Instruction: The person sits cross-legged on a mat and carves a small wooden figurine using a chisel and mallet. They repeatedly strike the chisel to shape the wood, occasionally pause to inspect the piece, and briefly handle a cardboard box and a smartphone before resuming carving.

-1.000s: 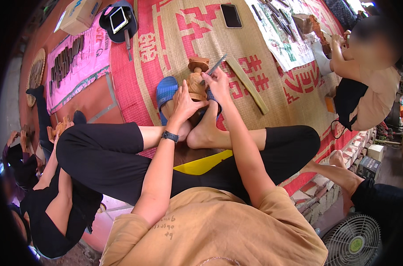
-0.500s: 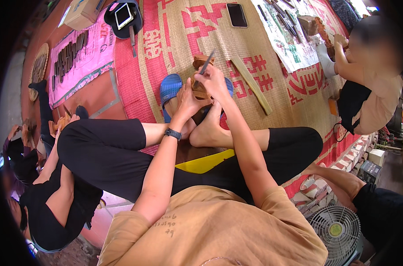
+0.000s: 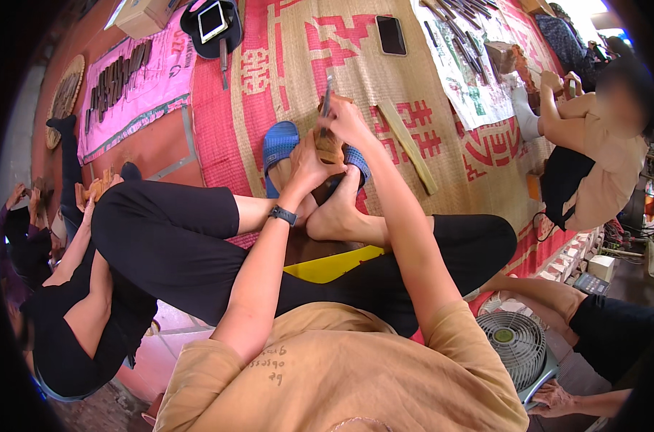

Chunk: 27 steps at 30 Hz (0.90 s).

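Between my feet is a brown carved wooden piece (image 3: 330, 149), its lower end showing between my hands. My left hand (image 3: 309, 164) grips its near left side, fingers closed around it. My right hand (image 3: 346, 124) is over the far part of the wood, closed on a slim grey carving chisel (image 3: 328, 93). The chisel stands nearly upright in view, its upper end past my knuckles; my fingers hide its working end. Blue slippers (image 3: 280, 144) are on my feet, close beside the wood.
A flat wooden strip (image 3: 408, 147) and a phone (image 3: 391, 35) lie on the red-and-tan mat (image 3: 305, 72). Chisels (image 3: 118, 81) rest on a pink cloth. A cap (image 3: 226, 45) holds another phone. Co-workers sit left and right; another person's hand (image 3: 554, 398) touches a fan (image 3: 513, 349).
My right hand has turned the chisel from a rightward slant to nearly upright. More of the wood's near end shows. Another person's hand has appeared at the fan, which has shifted.
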Motion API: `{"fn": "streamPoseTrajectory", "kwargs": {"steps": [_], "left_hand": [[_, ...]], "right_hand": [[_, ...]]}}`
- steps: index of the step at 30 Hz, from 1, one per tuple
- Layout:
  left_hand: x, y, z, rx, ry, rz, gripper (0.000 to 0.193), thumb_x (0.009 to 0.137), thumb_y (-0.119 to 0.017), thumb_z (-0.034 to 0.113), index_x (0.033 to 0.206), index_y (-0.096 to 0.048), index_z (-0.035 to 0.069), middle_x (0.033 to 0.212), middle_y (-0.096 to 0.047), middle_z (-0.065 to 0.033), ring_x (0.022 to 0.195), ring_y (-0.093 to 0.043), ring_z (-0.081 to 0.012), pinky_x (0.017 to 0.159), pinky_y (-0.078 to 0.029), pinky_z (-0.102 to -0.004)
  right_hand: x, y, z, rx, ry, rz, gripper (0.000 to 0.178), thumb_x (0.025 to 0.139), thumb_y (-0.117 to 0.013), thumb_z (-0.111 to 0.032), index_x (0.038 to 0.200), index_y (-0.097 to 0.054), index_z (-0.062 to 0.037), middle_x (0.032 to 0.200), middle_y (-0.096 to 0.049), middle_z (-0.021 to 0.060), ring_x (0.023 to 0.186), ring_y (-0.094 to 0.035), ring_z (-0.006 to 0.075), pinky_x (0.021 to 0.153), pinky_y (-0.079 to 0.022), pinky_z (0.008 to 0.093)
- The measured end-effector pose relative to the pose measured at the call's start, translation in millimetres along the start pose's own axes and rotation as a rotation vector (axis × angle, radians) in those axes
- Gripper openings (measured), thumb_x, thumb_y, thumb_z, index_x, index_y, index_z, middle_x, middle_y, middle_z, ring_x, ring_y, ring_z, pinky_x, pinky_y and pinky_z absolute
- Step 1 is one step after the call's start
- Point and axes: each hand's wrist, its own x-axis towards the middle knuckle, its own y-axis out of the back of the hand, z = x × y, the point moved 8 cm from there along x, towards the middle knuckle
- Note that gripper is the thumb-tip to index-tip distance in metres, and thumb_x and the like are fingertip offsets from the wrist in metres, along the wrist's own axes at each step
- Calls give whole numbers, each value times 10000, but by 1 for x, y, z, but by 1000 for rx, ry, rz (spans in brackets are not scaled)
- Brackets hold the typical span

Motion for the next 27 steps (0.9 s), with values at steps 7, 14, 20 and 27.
{"fn": "streamPoseTrajectory", "kwargs": {"steps": [7, 14, 20, 27], "left_hand": [[0, 0, -3, 20, -10, 10, 1007, 502, -882, 402, 1292, -397, 10, 1200, -554, -211, 1135, -527, -375, 957, -431, -429], [-3, 8, 3, -22, 12, -18, 1041, 499, -872, 444, 1310, -390, 3, 1207, -551, -224, 1141, -522, -382, 959, -424, -441], [2, 5, 4, -12, 13, -56, 1099, 498, -866, 477, 1332, -370, -38, 1222, -536, -265, 1149, -512, -403, 959, -408, -470], [-2, 2, -5, 92, 57, -44, 1199, 507, -862, 515, 1395, -298, -61, 1326, -475, -262, 1233, -470, -375, 1031, -376, -430]], "right_hand": [[9, -12, 1, 101, 11, -199, 322, 681, -752, -224, 849, -629, 22, 764, -654, 192, 754, -648, 349, 680, -495, 419], [10, -4, -8, 66, -91, -158, 332, 684, -746, -231, 892, -644, 7, 780, -668, 179, 819, -661, 331, 704, -503, 412], [15, -4, -4, -181, -62, -99, 356, 708, -746, -248, 932, -616, -3, 881, -664, 189, 825, -669, 331, 744, -515, 413], [-26, 9, 43, 994, -338, 387, 186, 887, -626, -120, 984, -523, 1, 876, -641, 155, 823, -684, 258, 724, -576, 360]]}}
